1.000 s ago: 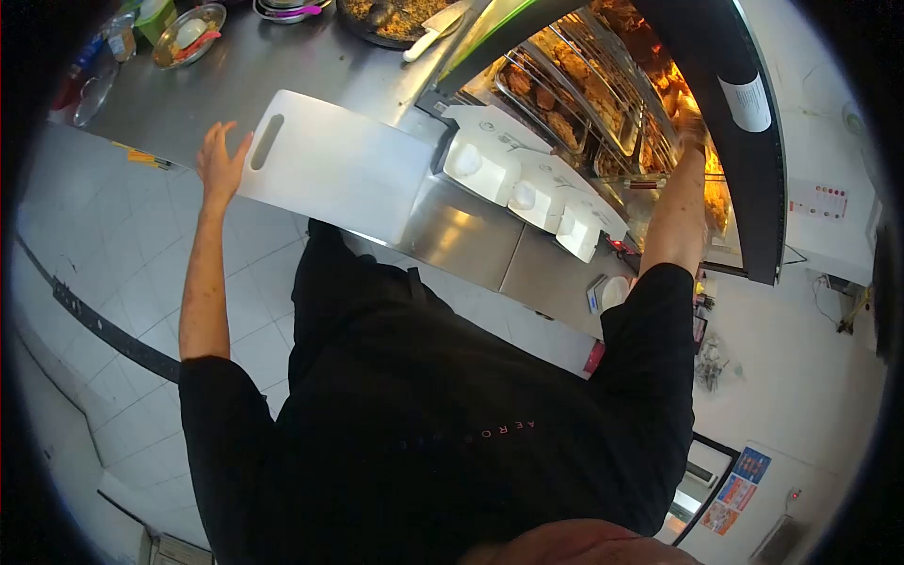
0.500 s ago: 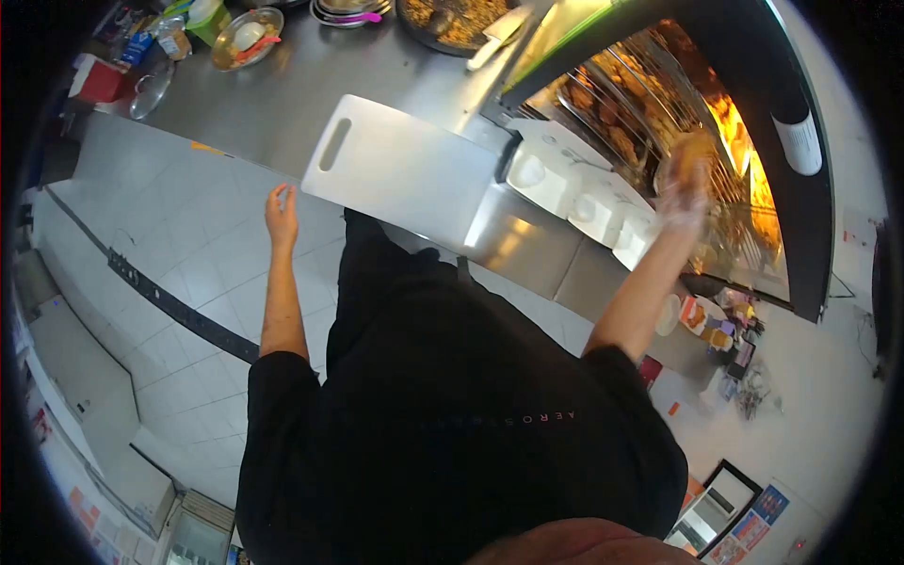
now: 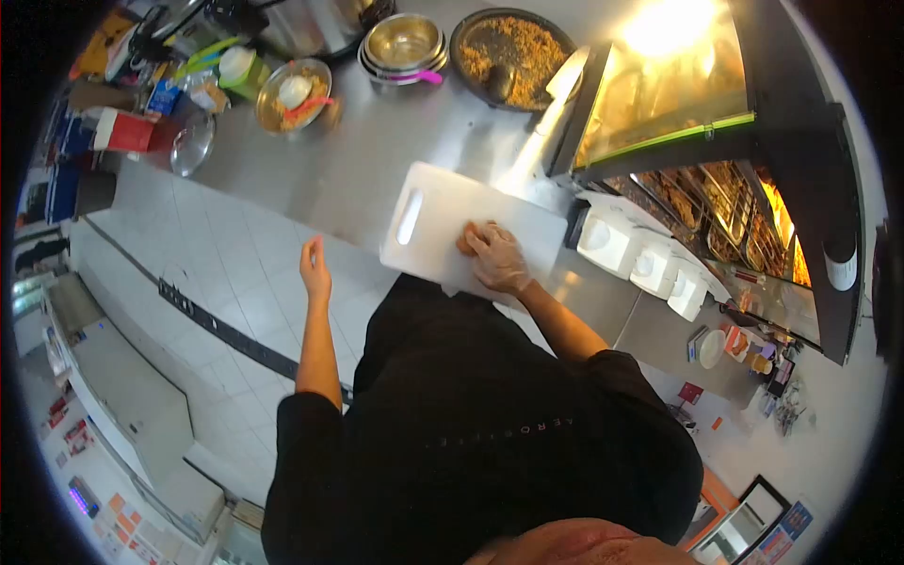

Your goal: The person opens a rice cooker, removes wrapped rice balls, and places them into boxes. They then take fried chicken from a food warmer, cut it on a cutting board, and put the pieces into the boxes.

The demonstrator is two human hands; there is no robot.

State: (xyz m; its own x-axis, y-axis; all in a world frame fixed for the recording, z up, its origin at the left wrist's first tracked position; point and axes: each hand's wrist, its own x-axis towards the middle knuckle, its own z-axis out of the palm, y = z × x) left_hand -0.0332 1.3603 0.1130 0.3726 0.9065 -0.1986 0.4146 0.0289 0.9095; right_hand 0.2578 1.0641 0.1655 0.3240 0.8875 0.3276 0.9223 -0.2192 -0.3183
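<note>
Over the white cutting board (image 3: 438, 202), my right hand (image 3: 499, 259) wears a clear plastic glove and has its fingers wrapped round a brown piece of food (image 3: 466, 239), which rests on the board. My left hand (image 3: 315, 266) is bare and raised in front of the counter, over the floor, its fingers drawn together; what they hold, if anything, is too small to make out. A large knife (image 3: 566, 75) lies behind the board, its tip end by the black pan (image 3: 518, 58) of browned food.
Right of the board stand an open white foam container (image 3: 650, 267) and a lit glass-fronted oven (image 3: 702, 193) with food on racks. Metal bowls (image 3: 403, 44), a bowl with red tongs (image 3: 294, 96) and a round lid (image 3: 192, 144) stand at the back left.
My right hand has come out of the oven and down to the cutting board with the brown piece. The view has shifted, showing more of the counter's back.
</note>
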